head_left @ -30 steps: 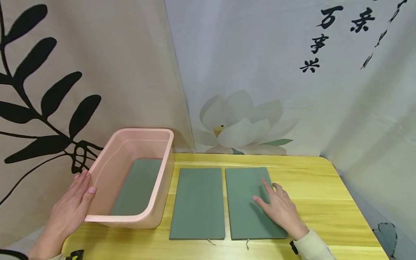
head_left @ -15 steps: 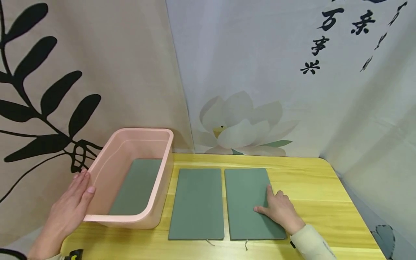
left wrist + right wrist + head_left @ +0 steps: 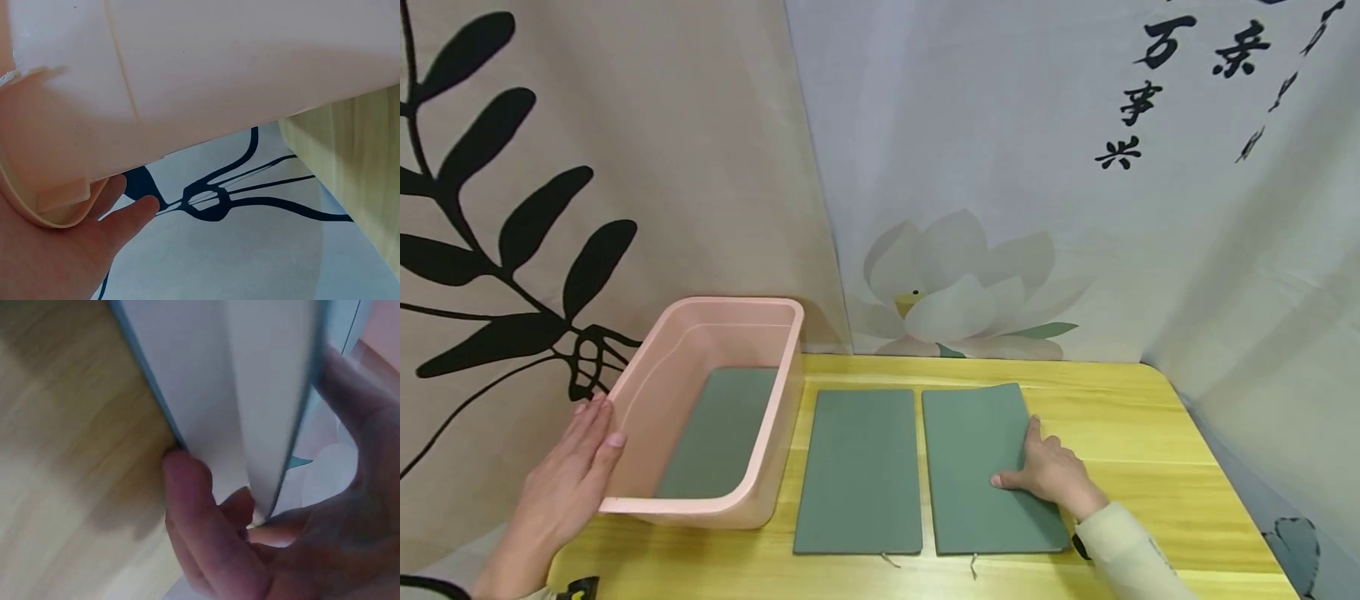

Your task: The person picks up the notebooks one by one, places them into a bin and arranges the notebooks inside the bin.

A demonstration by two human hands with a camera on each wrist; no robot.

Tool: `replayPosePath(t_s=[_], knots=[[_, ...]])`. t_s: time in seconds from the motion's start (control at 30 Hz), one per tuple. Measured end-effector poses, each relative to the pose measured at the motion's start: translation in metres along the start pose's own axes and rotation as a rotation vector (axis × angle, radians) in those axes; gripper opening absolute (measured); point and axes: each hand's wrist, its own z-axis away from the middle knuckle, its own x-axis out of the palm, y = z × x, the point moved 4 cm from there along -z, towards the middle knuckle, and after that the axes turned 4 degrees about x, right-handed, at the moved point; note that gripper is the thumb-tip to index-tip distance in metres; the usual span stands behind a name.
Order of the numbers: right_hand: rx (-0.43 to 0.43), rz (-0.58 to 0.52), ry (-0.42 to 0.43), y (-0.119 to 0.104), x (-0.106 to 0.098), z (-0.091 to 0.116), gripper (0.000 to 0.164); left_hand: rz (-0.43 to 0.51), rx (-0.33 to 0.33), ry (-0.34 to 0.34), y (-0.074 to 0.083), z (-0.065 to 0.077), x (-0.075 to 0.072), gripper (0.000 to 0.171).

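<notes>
Two green notebooks lie side by side on the table. On the right one [image 3: 973,467], my right hand [image 3: 1060,475] has its thumb on the cover and its fingers at the right edge, pinching that edge and raising it. In the right wrist view white pages [image 3: 200,375] show between the covers, with the curled fingers [image 3: 187,481] at the lower cover. The left notebook [image 3: 859,471] lies flat, untouched. My left hand [image 3: 567,479] rests against the left rim of a pink plastic bin [image 3: 741,500], fingers fairly straight.
Inside the bin lies another green notebook [image 3: 718,433]. The yellow wood-grain table [image 3: 1150,483] ends at the right in a slanted edge. Printed cloth hangs behind it, with a lotus [image 3: 962,292] and dark leaves [image 3: 546,217].
My right hand has come down onto the right notebook and shifted slightly right to its edge, which has lifted a little. The left hand stays at the bin.
</notes>
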Motion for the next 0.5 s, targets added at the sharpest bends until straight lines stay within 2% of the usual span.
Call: replayPosePath(t_s=[0.13,0.33,0.5], knots=[[-0.002,0.008,0.025,-0.0028,-0.0014,0.0032,0.133,-0.010,-0.011,-0.004,0.0003,-0.0019,0.0001,0.058],[-0.044,0.081,0.054,-0.0042,-0.0020,0.0050,0.126,-0.010,-0.011,-0.011,0.0021,-0.0001,0.0005,0.057],[-0.052,0.087,0.010,-0.0024,-0.0033,0.0025,0.125,0.003,-0.006,0.005,0.0005,0.0005,0.0008,0.057]])
